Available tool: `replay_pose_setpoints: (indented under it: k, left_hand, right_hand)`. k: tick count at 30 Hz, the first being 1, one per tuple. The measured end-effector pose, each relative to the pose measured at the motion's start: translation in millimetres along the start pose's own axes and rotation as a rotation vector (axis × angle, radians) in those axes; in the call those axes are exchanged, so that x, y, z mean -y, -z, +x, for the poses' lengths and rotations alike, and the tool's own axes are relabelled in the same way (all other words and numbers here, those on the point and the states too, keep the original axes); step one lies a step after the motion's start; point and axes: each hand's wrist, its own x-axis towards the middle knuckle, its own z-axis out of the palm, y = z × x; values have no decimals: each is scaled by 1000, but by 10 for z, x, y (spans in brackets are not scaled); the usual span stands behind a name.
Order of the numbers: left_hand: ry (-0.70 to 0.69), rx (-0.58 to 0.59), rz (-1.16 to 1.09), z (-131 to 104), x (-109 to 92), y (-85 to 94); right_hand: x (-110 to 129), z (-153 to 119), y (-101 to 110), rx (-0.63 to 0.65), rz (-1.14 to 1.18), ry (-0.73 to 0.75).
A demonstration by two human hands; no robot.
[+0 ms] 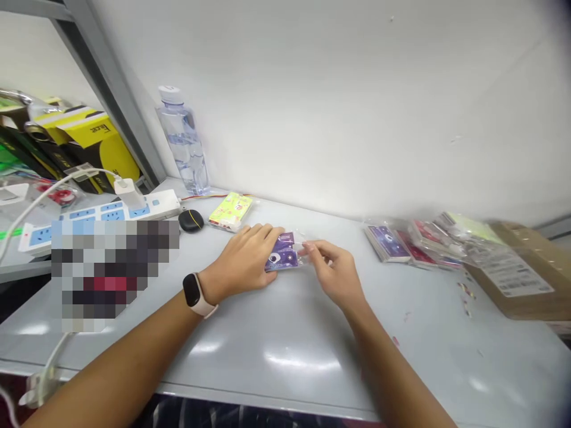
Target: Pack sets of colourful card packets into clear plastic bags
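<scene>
A small purple pack with a white astronaut-like print lies on the grey table in a clear plastic bag. My left hand, a watch on its wrist, rests over the pack's left part and grips it, with its thumb at the near edge. At the right end my right hand pinches the transparent flap of the bag between thumb and fingers. The pack's left end is hidden under my left hand. Beyond that hand sits a yellow-green wrapped pack.
Several bagged packs lie at the right beside a cardboard box. At the left stand a water bottle, a black oval case, a white power strip with a charger, and yellow-black boxes. A wall rises behind.
</scene>
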Motion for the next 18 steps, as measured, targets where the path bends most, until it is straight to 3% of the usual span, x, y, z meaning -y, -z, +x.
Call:
replay_pose_setpoints:
  k: [10,18]
  left_hand:
    - [-127,-29,124,2,-47,-97]
    - [-118,-114,158,13,-29,-101]
  right_hand:
    - [1,54,54,182,297,-207]
    - [10,72,127,139,219,-160]
